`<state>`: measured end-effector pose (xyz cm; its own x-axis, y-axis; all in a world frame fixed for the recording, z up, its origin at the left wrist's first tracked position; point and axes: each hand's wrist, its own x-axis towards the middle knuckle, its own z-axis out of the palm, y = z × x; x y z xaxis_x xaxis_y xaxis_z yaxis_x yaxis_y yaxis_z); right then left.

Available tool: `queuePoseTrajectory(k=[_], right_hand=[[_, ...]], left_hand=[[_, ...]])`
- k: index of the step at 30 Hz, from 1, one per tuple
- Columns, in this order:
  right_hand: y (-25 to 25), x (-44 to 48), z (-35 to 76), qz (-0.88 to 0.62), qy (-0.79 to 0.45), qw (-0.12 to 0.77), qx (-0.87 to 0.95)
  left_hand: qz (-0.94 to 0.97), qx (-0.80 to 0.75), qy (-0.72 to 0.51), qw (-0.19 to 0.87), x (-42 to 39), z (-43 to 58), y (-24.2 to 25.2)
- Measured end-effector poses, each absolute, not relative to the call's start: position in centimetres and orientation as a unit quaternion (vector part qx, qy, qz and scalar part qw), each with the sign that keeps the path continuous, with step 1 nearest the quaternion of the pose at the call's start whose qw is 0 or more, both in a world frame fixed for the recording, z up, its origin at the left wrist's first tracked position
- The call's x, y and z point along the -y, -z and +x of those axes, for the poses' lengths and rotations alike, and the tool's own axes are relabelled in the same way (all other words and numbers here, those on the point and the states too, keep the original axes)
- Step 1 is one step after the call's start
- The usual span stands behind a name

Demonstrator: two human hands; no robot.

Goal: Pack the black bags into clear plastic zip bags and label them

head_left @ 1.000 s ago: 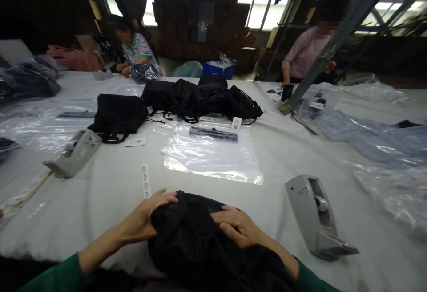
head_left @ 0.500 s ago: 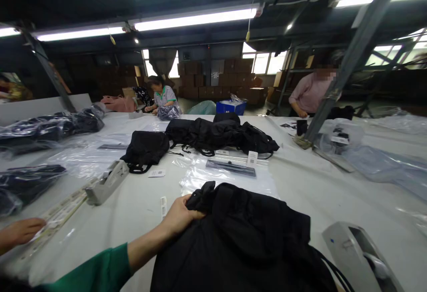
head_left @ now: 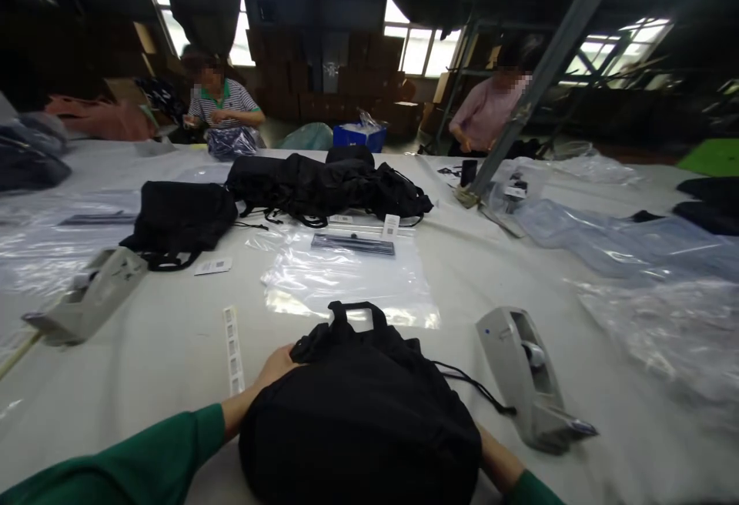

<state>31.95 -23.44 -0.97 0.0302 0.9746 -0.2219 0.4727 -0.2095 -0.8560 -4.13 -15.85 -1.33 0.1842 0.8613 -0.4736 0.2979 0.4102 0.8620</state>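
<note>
A black drawstring bag (head_left: 358, 420) stands bulging at the near edge of the view, its handle loop pointing away from me and a cord trailing right. My left hand (head_left: 278, 369) grips its upper left side, the fingertips tucked behind the fabric. On the right side, my right hand (head_left: 490, 451) reaches in low; the bag hides its fingers. Left of the bag lies a strip of barcode labels (head_left: 232, 351). A grey tape dispenser (head_left: 519, 374) sits to the right, close to the cord end. Beyond the bag is a stack of clear plastic bags (head_left: 352, 282).
More black bags (head_left: 323, 185) lie in a row farther back, with another black bag (head_left: 182, 216) and a white tag (head_left: 213, 266) at left. A second tape dispenser (head_left: 92, 297) is there too. Clear plastic (head_left: 635, 251) and a metal post (head_left: 548, 66) stand right. Two people work across the table.
The bag has been turned and drawn nearer, its handle loop now showing. My right arm has come into view beside it. Another person's hand at the left edge is gone as the view shifted.
</note>
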Motion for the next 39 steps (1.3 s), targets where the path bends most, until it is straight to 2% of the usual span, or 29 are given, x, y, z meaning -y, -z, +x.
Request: queuePoseTrajectory(k=[2,6,9,11,14,19,26,32,34,37,39], right_hand=[[-1.0,21.6,33.4,-0.687,-0.384,0.277,0.552],[-6.2,17.7,32.7,-0.697,-0.224,0.278,0.622],[-7.5,16.0,28.3,-0.584,-0.255,0.254,0.727],[-6.1,15.5,25.3,-0.516,-0.292,0.197,0.781],[-2.2,15.5,23.4,-0.49,-0.292,0.127,0.811],[2.3,16.4,25.5,-0.509,-0.289,0.144,0.798],[0.9,12.4,25.1,-0.634,-0.24,0.266,0.685],[1.0,6.8,22.6,-0.655,-0.303,0.187,0.666],[0.9,6.3,21.8,-0.65,-0.325,0.166,0.666],[-0.7,6.7,21.4,-0.625,-0.357,0.152,0.677],[-2.6,7.5,21.6,-0.594,-0.378,0.154,0.693]], left_hand=[[0.474,-0.593,-0.214,0.615,15.4,-4.5,1.2],[0.443,-0.56,-0.15,0.684,12.9,-5.2,-0.5],[0.445,-0.512,-0.118,0.725,10.4,-4.6,-1.6],[0.468,-0.498,-0.11,0.722,9.4,-3.6,-1.4],[0.522,-0.522,-0.123,0.663,9.4,-2.5,0.2],[0.593,-0.64,-0.201,0.445,10.8,-3.0,3.3],[0.623,-0.7,-0.201,0.285,12.6,-2.8,4.1],[0.665,-0.666,-0.246,0.23,13.1,-3.2,0.8],[0.695,-0.612,-0.263,0.27,12.5,-3.0,-1.1],[0.739,-0.463,-0.203,0.447,11.5,-2.0,-3.1],[0.742,-0.39,-0.15,0.524,11.2,-1.2,-3.4]])
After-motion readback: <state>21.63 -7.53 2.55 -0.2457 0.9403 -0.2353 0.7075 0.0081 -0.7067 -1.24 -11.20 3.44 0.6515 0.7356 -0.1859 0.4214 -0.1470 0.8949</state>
